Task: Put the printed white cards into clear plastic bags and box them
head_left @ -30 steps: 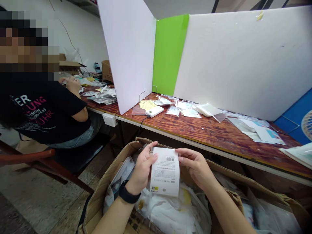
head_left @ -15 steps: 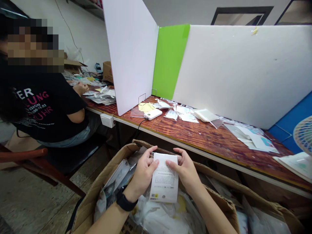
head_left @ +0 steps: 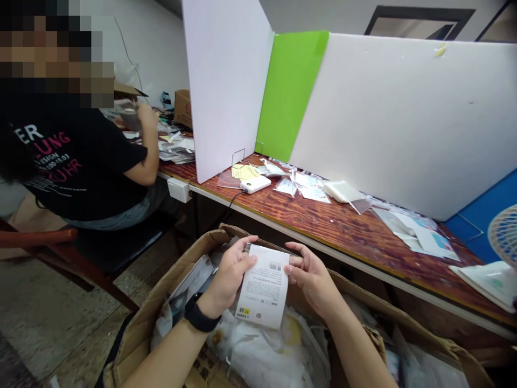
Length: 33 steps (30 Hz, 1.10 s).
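Note:
A white printed card or flat packet (head_left: 264, 285) is held over the cardboard box (head_left: 161, 288), its small dark text upside down to me and a yellow mark near its lower edge. My left hand (head_left: 232, 272) pinches its upper left edge with the thumb on top. At the upper right edge, my right hand (head_left: 309, 272) grips it between thumb and fingers. Whether it is a bare card or a packet, I cannot tell. Below it in the box lie crumpled clear plastic bags (head_left: 274, 350) with white and yellowish contents. A black watch (head_left: 201, 312) is on my left wrist.
A wooden table (head_left: 278, 210) runs behind the box, bearing a white cabled device (head_left: 256, 185), plastic sleeves (head_left: 343, 191) and printed sheets (head_left: 424, 231). White partition boards (head_left: 396, 113) stand on it. A fan (head_left: 503, 231) is at right; a co-worker (head_left: 81, 161) sits at left.
The card has shifted slightly left and tilted, and my right thumb has slid to its edge, uncovering a barcode. The co-worker's forearm has risen. The view has turned a little.

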Each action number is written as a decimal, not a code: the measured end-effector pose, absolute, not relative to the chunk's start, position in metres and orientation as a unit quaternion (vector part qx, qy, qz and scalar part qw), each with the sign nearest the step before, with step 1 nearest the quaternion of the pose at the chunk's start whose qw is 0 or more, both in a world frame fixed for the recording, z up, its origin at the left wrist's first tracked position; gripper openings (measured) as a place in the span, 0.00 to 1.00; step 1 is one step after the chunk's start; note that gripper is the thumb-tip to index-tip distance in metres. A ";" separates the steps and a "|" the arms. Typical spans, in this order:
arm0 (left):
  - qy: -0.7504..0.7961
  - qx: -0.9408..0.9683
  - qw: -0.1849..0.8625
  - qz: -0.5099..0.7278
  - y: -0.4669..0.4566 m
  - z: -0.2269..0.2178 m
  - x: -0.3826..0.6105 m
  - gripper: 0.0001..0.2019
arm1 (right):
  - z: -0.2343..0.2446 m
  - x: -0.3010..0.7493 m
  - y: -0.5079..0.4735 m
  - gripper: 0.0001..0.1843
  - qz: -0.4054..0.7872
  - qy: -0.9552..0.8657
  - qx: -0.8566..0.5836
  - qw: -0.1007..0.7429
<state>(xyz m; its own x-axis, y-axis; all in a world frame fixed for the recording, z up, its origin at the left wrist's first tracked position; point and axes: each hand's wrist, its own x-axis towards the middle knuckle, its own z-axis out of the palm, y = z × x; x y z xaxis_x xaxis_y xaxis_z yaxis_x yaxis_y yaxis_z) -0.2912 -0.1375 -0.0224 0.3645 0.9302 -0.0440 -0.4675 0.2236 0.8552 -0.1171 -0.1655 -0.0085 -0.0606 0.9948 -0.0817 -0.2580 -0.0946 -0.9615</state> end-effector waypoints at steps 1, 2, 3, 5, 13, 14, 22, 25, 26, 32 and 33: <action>0.304 0.410 0.715 0.477 -0.137 -0.023 -0.290 0.27 | -0.009 -0.117 -0.165 0.27 0.594 -0.424 -0.440 0.523; 0.323 0.430 0.699 0.472 -0.137 -0.024 -0.289 0.28 | -0.009 -0.118 -0.165 0.25 0.592 -0.429 -0.441 0.520; 0.349 0.455 0.673 0.467 -0.136 -0.025 -0.287 0.30 | -0.010 -0.119 -0.165 0.24 0.589 -0.434 -0.444 0.517; 0.416 0.508 0.591 0.469 -0.134 -0.029 -0.285 0.36 | -0.010 -0.123 -0.164 0.22 0.583 -0.444 -0.450 0.511; 0.399 0.460 0.626 0.486 -0.134 -0.031 -0.285 0.34 | -0.012 -0.122 -0.165 0.18 0.582 -0.458 -0.442 0.507; 0.377 0.439 0.655 0.486 -0.134 -0.029 -0.287 0.34 | -0.012 -0.121 -0.165 0.18 0.585 -0.456 -0.435 0.510; 0.267 0.362 0.743 0.496 -0.134 -0.024 -0.295 0.24 | -0.005 -0.115 -0.167 0.22 0.597 -0.432 -0.404 0.542; 0.233 0.334 0.768 0.493 -0.134 -0.021 -0.296 0.19 | -0.002 -0.112 -0.165 0.22 0.568 -0.423 -0.415 0.571; 0.232 0.326 0.769 0.499 -0.134 -0.019 -0.296 0.18 | -0.002 -0.110 -0.164 0.22 0.546 -0.417 -0.420 0.593; 0.364 0.370 0.615 0.593 -0.127 -0.023 -0.296 0.11 | 0.002 -0.091 -0.158 0.18 0.383 -0.374 -0.437 0.722; 0.372 0.373 0.603 0.598 -0.126 -0.025 -0.296 0.10 | 0.002 -0.089 -0.158 0.18 0.374 -0.372 -0.437 0.729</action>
<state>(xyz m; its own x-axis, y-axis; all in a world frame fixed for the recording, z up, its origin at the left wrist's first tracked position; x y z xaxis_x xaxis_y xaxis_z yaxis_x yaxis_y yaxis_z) -0.2955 -0.1264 -0.0246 0.0069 1.0000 -0.0021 -0.4444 0.0049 0.8958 -0.0891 -0.1575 0.0024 0.4433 0.8699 0.2164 -0.2191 0.3392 -0.9148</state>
